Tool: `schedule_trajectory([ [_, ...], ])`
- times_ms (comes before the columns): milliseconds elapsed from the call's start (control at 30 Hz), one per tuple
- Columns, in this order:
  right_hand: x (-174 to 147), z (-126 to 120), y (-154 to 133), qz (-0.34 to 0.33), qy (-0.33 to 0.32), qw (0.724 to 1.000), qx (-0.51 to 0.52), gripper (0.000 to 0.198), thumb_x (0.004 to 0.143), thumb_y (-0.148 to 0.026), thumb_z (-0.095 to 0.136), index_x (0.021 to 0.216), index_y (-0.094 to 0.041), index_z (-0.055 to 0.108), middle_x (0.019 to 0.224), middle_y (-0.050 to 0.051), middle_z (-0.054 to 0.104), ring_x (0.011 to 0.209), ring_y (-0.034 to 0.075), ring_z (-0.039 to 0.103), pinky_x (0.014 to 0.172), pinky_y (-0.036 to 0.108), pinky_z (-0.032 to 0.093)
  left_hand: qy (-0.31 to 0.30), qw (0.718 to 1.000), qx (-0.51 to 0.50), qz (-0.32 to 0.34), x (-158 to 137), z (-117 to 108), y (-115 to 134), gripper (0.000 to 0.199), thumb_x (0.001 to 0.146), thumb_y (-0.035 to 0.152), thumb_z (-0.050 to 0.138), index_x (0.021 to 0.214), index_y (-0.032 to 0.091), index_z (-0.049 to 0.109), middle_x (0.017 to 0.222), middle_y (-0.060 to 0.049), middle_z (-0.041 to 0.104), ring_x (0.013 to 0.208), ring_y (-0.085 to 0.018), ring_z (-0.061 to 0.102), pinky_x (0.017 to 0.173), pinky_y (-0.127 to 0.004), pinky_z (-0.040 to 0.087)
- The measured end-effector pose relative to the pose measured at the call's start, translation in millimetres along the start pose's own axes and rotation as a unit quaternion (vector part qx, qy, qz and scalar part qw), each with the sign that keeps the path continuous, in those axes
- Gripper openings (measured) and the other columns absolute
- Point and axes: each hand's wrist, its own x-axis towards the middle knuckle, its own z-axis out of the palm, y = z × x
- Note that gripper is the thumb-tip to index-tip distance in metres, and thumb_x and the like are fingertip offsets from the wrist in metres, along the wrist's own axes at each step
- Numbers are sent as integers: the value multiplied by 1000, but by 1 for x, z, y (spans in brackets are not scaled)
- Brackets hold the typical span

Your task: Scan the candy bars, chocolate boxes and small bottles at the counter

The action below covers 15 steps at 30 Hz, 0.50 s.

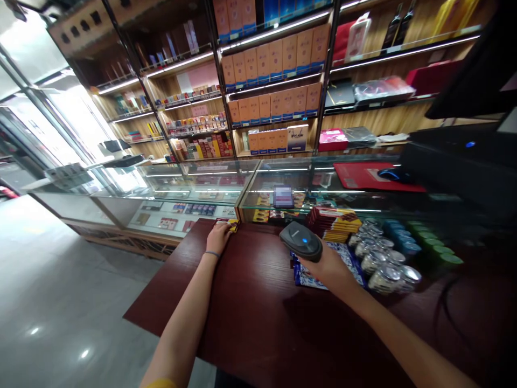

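Here, our right hand (329, 267) was wrapped round the scanner (301, 241), above the blue packs (298, 276). Our left fingers touched a yellow packet (233, 224) at the table's (250, 291) far edge; we couldn't tell how tightly. Holding both steady seemed best. We had room between our arms, but cans (383, 258) stood close on the right.

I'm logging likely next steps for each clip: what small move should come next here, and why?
Probably the left hand should bring the yellow packet toward the scanner: its fingers are at the packet by the table's far edge, while the right hand holds the scanner apart from it.
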Motion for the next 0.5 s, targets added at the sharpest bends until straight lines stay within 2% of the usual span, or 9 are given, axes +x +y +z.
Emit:
schedule_trajectory([
  [133,1,1,4,11,-6,1000,-4,43,80,-32,66,122,-26,57,105,4,75,94,26,71,80,37,52,1,1000,-6,11,2,4,-3,19,90,23,66,108,23,71,115,-8,72,112,-25,65,101,-38,51],
  [300,0,-1,1,22,-10,1000,-9,41,80,-33,66,119,-27,56,102,3,74,91,26,70,77,35,50,3,1000,-6,14,1,3,-2,20,91,26,66,110,22,72,116,-9,72,112,-25,65,100,-39,52],
  [500,-2,-2,-5,37,-24,999,-18,36,82,-35,65,116,-30,56,90,0,73,79,24,70,64,30,49,8,1000,-1,23,1,-1,4,21,92,29,65,111,25,73,116,-8,72,111,-24,66,101,-38,52],
])
